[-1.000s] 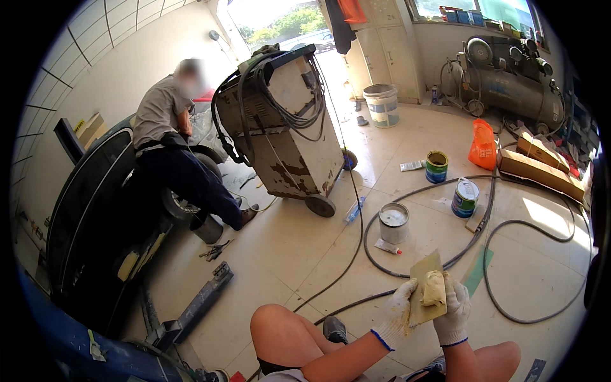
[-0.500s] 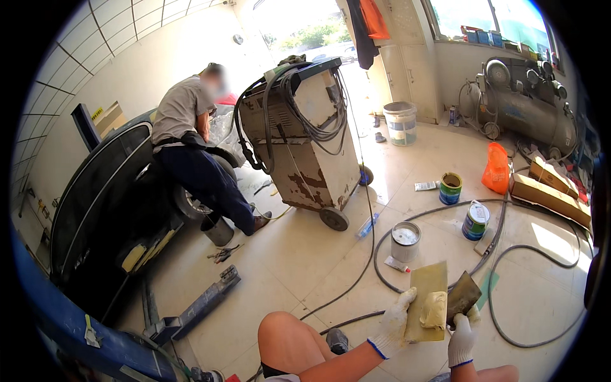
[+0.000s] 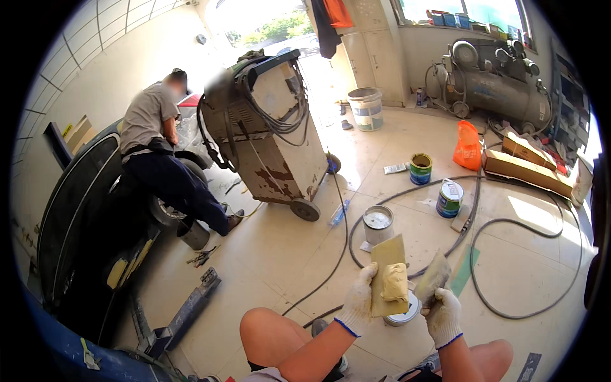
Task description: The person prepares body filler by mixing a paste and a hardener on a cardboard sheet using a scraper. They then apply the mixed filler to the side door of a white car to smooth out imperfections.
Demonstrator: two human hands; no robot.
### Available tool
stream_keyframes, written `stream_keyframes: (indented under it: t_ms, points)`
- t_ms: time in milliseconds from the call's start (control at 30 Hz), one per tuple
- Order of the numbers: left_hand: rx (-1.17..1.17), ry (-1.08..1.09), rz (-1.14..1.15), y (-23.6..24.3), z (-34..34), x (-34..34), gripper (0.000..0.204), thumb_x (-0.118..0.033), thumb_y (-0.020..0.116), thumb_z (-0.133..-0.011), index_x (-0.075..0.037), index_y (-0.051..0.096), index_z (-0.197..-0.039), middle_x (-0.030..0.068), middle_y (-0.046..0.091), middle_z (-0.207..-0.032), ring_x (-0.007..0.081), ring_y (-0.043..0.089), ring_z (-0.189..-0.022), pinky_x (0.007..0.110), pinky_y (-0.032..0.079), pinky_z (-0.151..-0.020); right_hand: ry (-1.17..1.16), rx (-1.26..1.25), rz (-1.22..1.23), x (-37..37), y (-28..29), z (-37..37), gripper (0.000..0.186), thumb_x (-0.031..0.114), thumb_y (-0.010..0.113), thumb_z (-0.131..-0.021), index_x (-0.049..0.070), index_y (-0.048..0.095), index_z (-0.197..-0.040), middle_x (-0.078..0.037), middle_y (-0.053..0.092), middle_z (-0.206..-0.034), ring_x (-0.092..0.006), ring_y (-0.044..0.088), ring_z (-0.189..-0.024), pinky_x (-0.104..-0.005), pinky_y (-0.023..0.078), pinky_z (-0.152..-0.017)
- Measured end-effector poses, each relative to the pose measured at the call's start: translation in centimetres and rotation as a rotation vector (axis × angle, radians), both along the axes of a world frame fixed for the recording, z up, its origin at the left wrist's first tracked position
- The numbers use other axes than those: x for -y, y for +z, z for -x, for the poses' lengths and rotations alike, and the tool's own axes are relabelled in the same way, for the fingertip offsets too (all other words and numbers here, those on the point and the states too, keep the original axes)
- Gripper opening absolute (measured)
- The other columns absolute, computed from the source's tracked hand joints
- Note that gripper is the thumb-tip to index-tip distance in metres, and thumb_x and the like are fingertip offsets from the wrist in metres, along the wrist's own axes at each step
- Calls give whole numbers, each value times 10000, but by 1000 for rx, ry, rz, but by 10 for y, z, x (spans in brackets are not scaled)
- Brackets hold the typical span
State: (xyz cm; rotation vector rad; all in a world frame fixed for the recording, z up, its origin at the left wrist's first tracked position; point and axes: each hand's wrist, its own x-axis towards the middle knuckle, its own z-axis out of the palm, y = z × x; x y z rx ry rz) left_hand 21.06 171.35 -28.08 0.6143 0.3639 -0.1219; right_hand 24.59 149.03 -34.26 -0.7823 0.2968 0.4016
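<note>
In the head view, my gloved left hand grips a flat yellowish board carrying a thick lump of cream-coloured paste. To its right, my gloved right hand grips a greyish flat spreader, held up and apart from the board. A round tin with a pale lid sits below, partly hidden by the board. Behind them stands an open grey tin, with a small tube lying beside it.
A co-worker bends beside a dark car. A wheeled machine stands centre. Hoses, paint cans, an orange bag, cardboard boxes and a compressor occupy the right. A blue-grey metal arm lies left.
My right hand has moved off the board and now holds the spreader separately to the right. Board and spreader are slightly higher in view than half a second ago.
</note>
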Motion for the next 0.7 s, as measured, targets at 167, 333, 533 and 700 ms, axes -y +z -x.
stream_keyframes:
  t_ms: [167,333,533,700]
  points:
    - [21,-162,156,-24,31,23,518,-396,489,-1088,14,552,-1399,167,711,-1209,289,741,-999,440,639,-857,159,-40,15,-27,16,14,193,87,666,-978,1,605,-1139,-155,716,-1036,-264,757,-862,-379,634,-670]
    - [-103,6,39,-37,40,33,466,-380,489,-1091,1,581,-1345,172,720,-1181,296,745,-996,437,643,-867,634,722,870,-23,31,2,262,208,670,-975,-45,732,-1009,-89,748,-904,-185,673,-762,-342,555,-672]
    - [-74,152,-47,2,1,-18,434,-394,502,-1086,-7,652,-1210,166,759,-1021,306,762,-906,429,663,-803,-107,0,1035,92,-124,-111,370,250,610,-954,46,728,-1240,-171,780,-1098,-278,748,-956,-417,581,-876]
    - [-105,224,-304,26,3,-87,454,-416,515,-1077,-3,652,-1201,168,764,-980,310,764,-812,414,670,-730,541,-151,1634,92,-200,-102,514,204,622,-959,111,603,-1464,-180,704,-1343,-409,637,-1287,-486,490,-1111]
